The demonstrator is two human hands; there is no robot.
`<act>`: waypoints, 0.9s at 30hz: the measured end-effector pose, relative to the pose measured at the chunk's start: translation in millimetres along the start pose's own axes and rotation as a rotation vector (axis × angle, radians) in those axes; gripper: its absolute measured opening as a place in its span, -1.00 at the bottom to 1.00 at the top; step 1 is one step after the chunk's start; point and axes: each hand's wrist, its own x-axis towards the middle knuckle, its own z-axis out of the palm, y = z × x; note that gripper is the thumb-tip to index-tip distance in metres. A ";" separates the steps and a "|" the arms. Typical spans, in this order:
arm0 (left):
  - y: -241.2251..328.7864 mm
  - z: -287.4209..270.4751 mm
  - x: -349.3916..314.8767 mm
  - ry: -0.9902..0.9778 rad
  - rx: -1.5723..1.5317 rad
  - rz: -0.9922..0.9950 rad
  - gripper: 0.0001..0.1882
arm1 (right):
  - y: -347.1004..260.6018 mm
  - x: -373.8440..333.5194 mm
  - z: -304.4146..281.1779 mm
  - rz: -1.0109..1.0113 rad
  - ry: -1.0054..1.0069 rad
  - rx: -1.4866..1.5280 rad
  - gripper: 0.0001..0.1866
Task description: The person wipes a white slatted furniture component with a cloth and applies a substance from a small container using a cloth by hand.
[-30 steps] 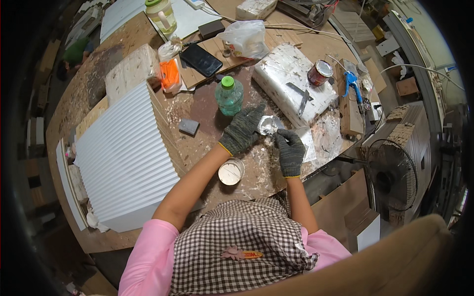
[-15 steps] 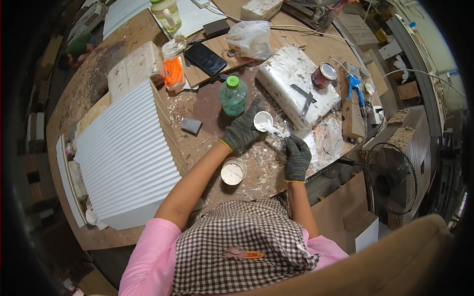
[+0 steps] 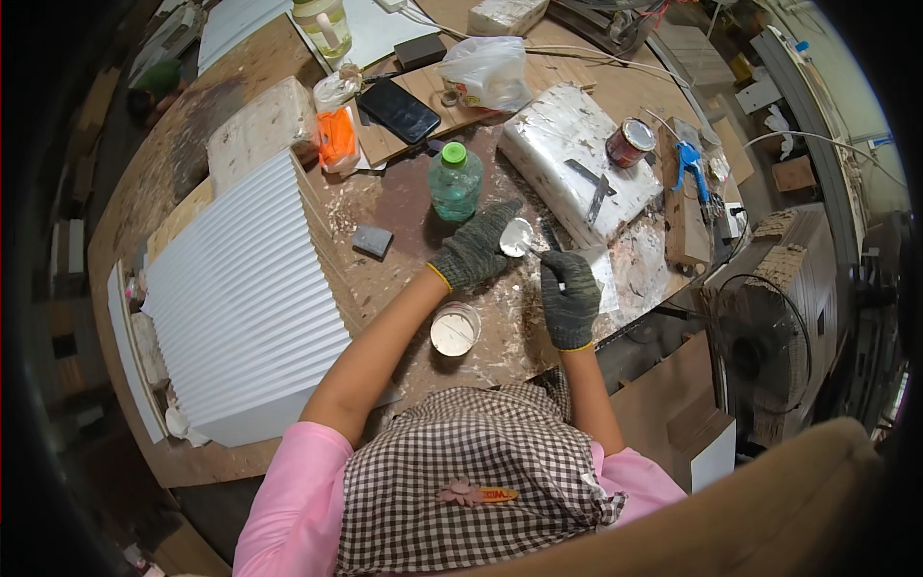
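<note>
My left hand (image 3: 475, 250), in a dark grey knitted glove, grips a small round white tub (image 3: 516, 236) smeared with white paste. My right hand (image 3: 571, 298), gloved alike, is closed on a thin spatula (image 3: 535, 252) whose tip reaches into the tub; most of its blade is hidden. Nearer to me on the table stands an open clear jar (image 3: 455, 331) of off-white paste. A green-capped bottle (image 3: 455, 185) stands just beyond my left hand, and a grey sanding block (image 3: 372, 242) lies left of it.
A stack of white ribbed panels (image 3: 245, 298) covers the table's left. Farther off lie a black phone (image 3: 399, 111), a plastic bag (image 3: 486, 75) and a paint-spotted wrapped block (image 3: 567, 154) bearing a paint can (image 3: 631, 143). A blue air gun (image 3: 689, 171) lies right. A fan (image 3: 764, 346) stands beside the table.
My right hand has moved left and turned, bringing the spatula's tip into the tub. The tub has tilted and shifted slightly right in my left hand.
</note>
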 end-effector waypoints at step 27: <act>-8.2 0.8 -1.8 -0.034 0.074 0.053 -0.08 | -11.4 10.3 6.7 0.293 -0.305 -0.111 -0.67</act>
